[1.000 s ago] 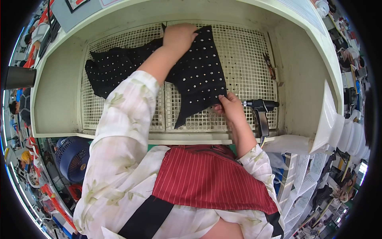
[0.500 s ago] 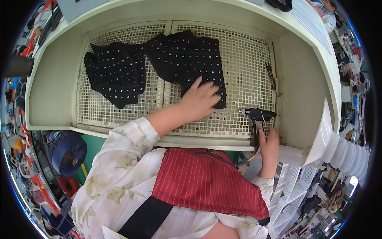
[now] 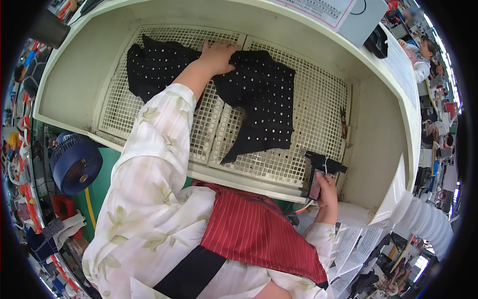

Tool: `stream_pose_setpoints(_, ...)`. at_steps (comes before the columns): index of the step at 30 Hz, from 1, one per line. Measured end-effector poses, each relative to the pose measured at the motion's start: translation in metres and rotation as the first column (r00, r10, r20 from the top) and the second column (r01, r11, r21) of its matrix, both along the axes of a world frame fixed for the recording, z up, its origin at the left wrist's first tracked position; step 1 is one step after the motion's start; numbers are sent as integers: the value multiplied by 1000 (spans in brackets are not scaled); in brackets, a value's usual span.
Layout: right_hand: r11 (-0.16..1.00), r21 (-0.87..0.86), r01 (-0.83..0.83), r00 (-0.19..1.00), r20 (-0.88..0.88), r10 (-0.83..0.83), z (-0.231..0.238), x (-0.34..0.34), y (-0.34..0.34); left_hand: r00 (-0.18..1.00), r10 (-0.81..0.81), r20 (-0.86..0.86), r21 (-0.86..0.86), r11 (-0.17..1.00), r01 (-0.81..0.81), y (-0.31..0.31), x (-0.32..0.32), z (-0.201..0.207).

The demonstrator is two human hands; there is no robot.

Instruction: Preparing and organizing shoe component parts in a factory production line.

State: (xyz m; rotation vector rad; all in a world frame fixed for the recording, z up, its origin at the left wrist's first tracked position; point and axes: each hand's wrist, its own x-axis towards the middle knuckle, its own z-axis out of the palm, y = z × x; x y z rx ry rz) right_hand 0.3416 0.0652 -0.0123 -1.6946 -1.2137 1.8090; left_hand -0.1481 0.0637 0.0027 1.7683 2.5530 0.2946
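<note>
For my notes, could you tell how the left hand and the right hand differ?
The left hand is spread by the black studded cloth; the right hand is curled around the black gun-shaped tool. The left is toward the far side of the pale box, the right by its near edge. Both are bare.

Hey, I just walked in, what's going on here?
A person is working with both bare hands over a pale grid in a box-like bench. Their left hand is spread at the far edge of black fabric with shiny dots; their arm hides whether it's one piece or two. Their right hand grips a black gun-shaped tool near the grid's front right corner. The tool is apart from the fabric, which lies on the grid.
</note>
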Motion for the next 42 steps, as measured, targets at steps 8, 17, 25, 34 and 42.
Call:
stream_pose_setpoints(8, 999, -32, -5, 999, -45, 4, 46, -39, -18, 993, -113, 38, -143, 983, 117, -10, 7, 10)
stream_pose_setpoints(17, 885, 382, -267, 964, 100, 247, 123, -132, 14, 994, 112, -5, -173, 979, -112, -13, 27, -1)
stream_pose_setpoints(25, 619, 545, -566, 824, 390, 410, 132, -247, 50, 987, 120, 105, -64, 991, -113, -24, 20, -12)
stream_pose_setpoints(34, 454, 657, -602, 795, 439, 419, 105, -292, 60, 989, 95, 115, 6, 995, -97, -28, 20, -9)
stream_pose_setpoints(42, 538, 581, -611, 788, 513, 340, 118, -241, 72, 985, 143, 99, -53, 989, -138, -26, 19, -5)
